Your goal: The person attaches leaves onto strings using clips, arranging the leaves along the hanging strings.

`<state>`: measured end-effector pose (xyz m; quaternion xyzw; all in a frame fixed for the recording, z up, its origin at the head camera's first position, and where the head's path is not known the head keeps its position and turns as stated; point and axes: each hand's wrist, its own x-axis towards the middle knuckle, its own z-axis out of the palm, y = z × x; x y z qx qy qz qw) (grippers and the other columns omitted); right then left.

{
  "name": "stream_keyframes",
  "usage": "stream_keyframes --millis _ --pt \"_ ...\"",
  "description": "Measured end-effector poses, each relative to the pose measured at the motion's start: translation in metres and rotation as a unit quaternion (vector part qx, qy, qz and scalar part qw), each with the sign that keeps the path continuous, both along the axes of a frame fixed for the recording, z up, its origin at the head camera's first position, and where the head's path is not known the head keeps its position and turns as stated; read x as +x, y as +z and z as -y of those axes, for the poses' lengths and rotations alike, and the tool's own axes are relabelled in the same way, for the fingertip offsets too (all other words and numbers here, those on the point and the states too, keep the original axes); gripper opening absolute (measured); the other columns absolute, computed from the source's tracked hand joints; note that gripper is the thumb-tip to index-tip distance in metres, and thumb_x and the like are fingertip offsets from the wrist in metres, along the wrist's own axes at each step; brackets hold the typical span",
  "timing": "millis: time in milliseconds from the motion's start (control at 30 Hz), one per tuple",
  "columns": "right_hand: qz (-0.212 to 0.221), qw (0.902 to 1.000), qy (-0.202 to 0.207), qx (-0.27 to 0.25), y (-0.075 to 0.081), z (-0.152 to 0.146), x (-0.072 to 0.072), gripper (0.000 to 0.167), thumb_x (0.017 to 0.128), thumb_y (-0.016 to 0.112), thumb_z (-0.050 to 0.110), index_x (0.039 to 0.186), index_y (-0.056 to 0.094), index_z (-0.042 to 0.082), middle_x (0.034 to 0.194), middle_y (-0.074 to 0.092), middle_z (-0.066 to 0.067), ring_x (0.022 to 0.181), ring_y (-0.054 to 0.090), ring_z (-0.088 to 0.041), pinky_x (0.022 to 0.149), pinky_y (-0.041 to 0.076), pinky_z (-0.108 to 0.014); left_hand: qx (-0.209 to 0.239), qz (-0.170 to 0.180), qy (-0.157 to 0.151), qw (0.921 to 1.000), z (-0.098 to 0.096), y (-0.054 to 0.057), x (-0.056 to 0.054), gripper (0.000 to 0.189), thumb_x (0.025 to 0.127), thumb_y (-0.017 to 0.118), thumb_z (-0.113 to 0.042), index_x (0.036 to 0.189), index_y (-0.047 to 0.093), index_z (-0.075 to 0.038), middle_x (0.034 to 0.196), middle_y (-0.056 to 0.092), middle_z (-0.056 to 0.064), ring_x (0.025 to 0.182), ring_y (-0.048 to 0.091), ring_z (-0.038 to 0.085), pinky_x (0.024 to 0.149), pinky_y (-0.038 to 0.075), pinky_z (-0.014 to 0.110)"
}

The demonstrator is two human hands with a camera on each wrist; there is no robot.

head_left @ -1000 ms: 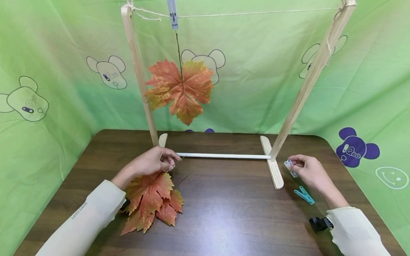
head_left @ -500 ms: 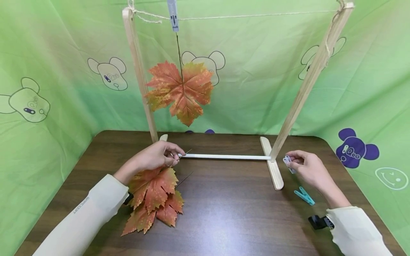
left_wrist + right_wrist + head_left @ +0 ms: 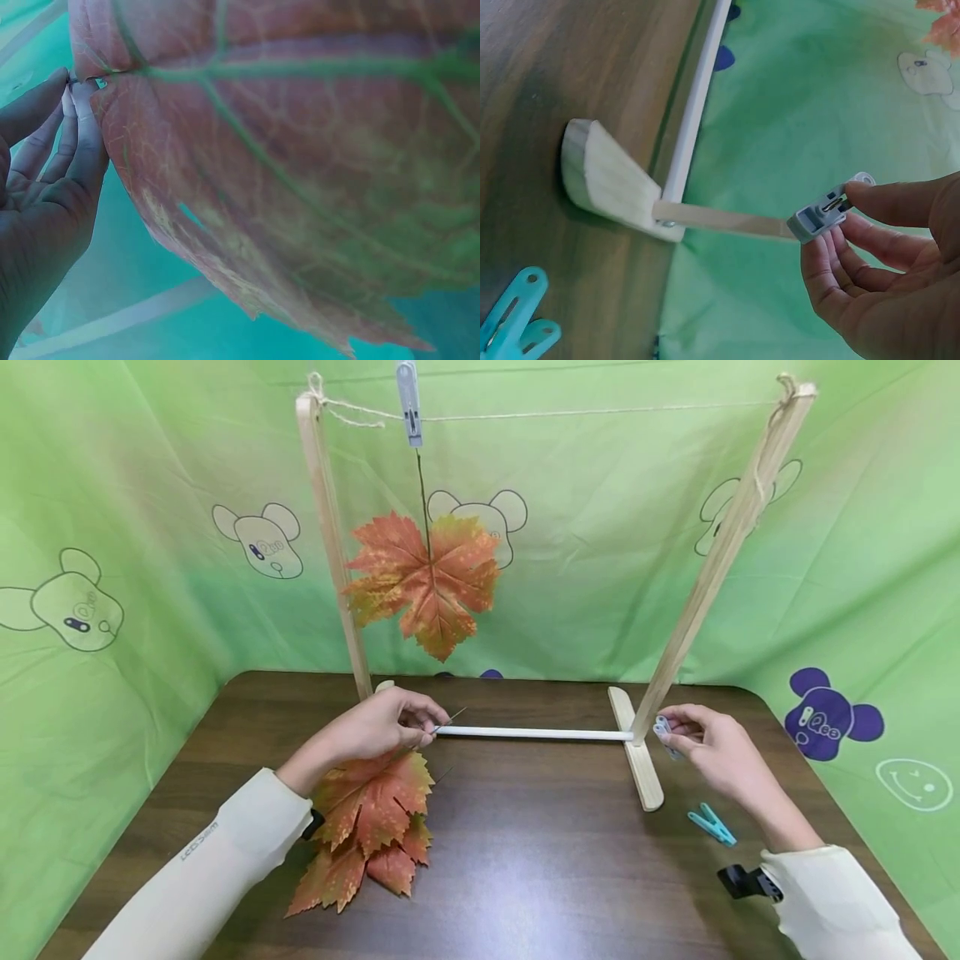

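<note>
L hand [image 3: 378, 722] has thumb + fingertips pinched on a thin stem [image 3: 453, 716], its leaf [image 3: 386, 793] overlapping other leaves [image 3: 330, 878] on the tabletop's [image 3: 562, 843] L side, so a weak hold could let it slip or snag; R hand [image 3: 716, 747] pinches a gray clip [image 3: 817, 220] nr the R post [image 3: 723, 564], which might spring loose if squeezed off-ctr. L wrist cam shows the leaf's veined underside [image 3: 285, 165], R wrist cam the clip's metal spring [image 3: 831, 204], neither clear in head view.
</note>
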<state>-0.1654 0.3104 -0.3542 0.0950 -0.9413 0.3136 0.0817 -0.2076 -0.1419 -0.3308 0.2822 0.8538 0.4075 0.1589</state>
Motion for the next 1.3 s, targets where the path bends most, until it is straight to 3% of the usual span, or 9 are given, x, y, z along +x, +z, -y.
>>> stream_keyframes --millis 233,533,733,1000,1300 --pt "-0.029 0.9995 0.000 -0.010 0.011 0.009 -0.001 0.029 0.097 0.071 0.003 0.123 0.068 -0.009 0.105 0.072 -0.024 0.082 0.052 0.017 0.072 0.047 -0.005 -0.004 -0.014 0.011 0.9998 -0.007 0.012 0.003 0.024 0.099 0.071 -0.003 0.121 0.076 -0.010 0.097 0.074 0.006 0.088 0.067 0.012 0.075 0.055 0.025" --pt "-0.034 0.9993 0.014 -0.011 0.030 0.021 -0.002 0.030 0.099 0.069 0.004 0.126 0.067 -0.008 0.107 0.072 -0.023 0.082 0.055 0.014 0.071 0.050 -0.008 -0.003 -0.012 0.013 0.9998 -0.020 0.027 0.004 0.023 0.100 0.070 -0.008 0.122 0.075 -0.014 0.099 0.074 0.004 0.092 0.068 0.014 0.077 0.055 0.029" --pt "-0.050 0.9983 0.024 -0.019 0.045 0.028 -0.003 0.032 0.099 0.069 0.003 0.128 0.067 -0.007 0.108 0.072 -0.024 0.084 0.055 0.015 0.072 0.049 -0.007 0.022 -0.022 0.012 0.9995 -0.030 0.036 0.003 0.021 0.101 0.068 -0.006 0.120 0.075 -0.011 0.096 0.075 0.005 0.089 0.068 0.014 0.076 0.054 0.028" --pt "-0.080 0.9950 0.051 -0.031 0.063 0.043 -0.006 0.030 0.098 0.070 0.003 0.128 0.068 -0.003 0.107 0.072 -0.019 0.086 0.057 0.013 0.075 0.049 -0.006 0.068 -0.019 0.032 0.9970 -0.044 0.050 0.005 0.023 0.100 0.070 -0.007 0.122 0.074 -0.010 0.094 0.072 0.004 0.078 0.064 0.015 0.063 0.052 0.026" --pt "-0.090 0.9927 0.060 -0.053 0.086 0.059 -0.010 0.034 0.098 0.069 0.002 0.132 0.066 -0.004 0.109 0.070 -0.019 0.089 0.057 0.012 0.079 0.047 -0.003 0.109 -0.029 0.068 0.9912 -0.060 0.063 0.007 0.022 0.098 0.074 -0.010 0.120 0.075 -0.011 0.098 0.074 0.008 0.079 0.069 0.017 0.068 0.058 0.027"
